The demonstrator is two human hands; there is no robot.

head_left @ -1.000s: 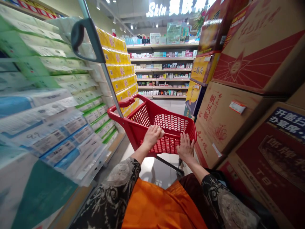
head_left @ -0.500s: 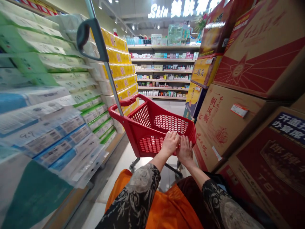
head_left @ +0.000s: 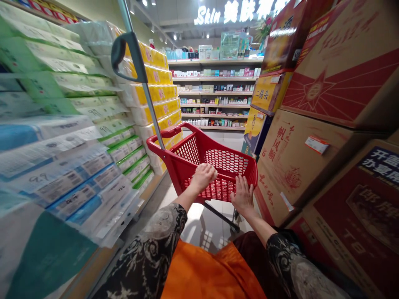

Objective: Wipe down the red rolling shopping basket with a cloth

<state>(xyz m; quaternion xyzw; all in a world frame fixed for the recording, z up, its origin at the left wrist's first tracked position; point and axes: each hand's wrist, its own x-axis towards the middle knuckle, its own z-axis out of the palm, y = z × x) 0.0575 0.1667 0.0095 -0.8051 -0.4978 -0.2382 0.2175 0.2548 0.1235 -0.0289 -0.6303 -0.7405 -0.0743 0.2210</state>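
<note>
As both hands (head_left: 203, 177) (head_left: 243, 195) touch it, red perforated cart (head_left: 178, 168), cartons (head_left: 296, 145) stacked alongside.

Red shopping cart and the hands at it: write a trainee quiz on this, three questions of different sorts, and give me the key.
1. Which hand is nearer the grey loop handle?
2. True or false: the walls of the red shopping cart are solid, without holes.
3. Fill in the English word on the lit sign above the shelves: ____.

Key:
1. The left hand.
2. False; they are perforated.
3. Skin.
</note>
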